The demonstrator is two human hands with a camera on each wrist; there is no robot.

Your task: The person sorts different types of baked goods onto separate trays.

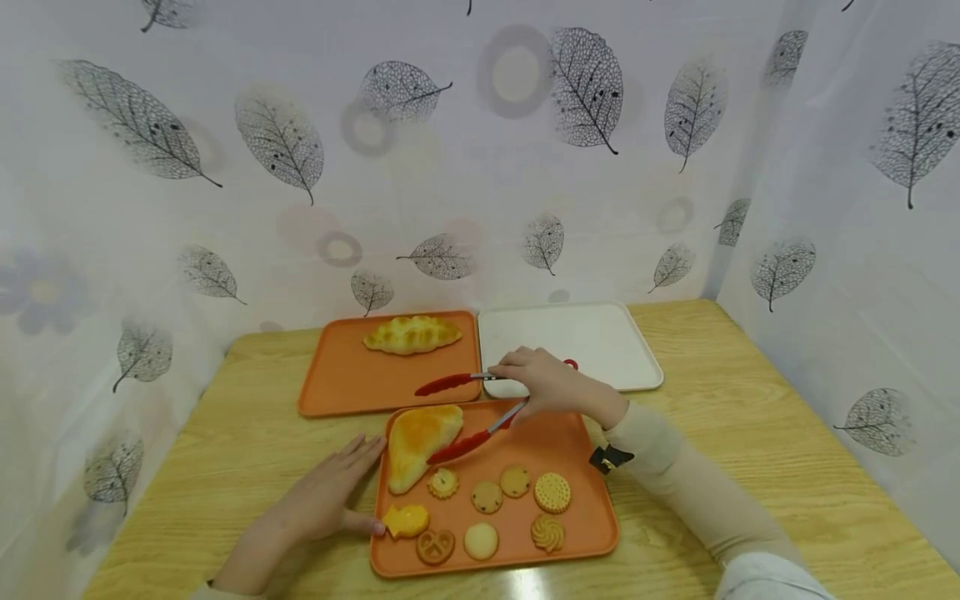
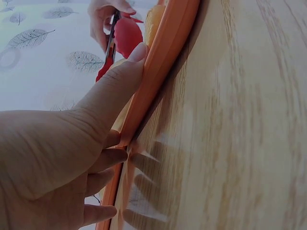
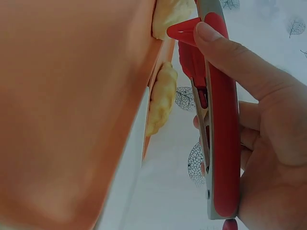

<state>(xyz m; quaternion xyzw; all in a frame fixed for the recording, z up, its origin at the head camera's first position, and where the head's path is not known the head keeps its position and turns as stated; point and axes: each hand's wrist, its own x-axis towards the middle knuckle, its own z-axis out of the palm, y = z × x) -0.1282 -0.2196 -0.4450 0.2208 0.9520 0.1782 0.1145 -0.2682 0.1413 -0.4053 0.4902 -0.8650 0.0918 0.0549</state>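
Note:
In the head view my right hand [image 1: 543, 383] grips a pair of red-tipped tongs [image 1: 468, 446], whose arms are spread apart. One tong tip is beside the triangular bread [image 1: 420, 437] on the near orange tray [image 1: 525, 564]; the other is over the far orange tray [image 1: 341, 392]. The right wrist view shows my thumb and fingers around the tongs' red handle [image 3: 225, 134]. My left hand [image 1: 330, 492] rests at the near tray's left edge, thumb on the rim next to a yellow fish-shaped cookie [image 1: 408, 521]. The left wrist view shows its fingers along the tray's side.
Several cookies lie on the near tray, among them a pretzel [image 1: 435, 547] and a swirl cookie [image 1: 548, 533]. A long braided bread [image 1: 412, 335] lies on the far orange tray. Beside it is a white tray [image 1: 592, 337]. A leaf-print curtain [image 1: 480, 167] hangs behind the wooden table [image 1: 202, 475].

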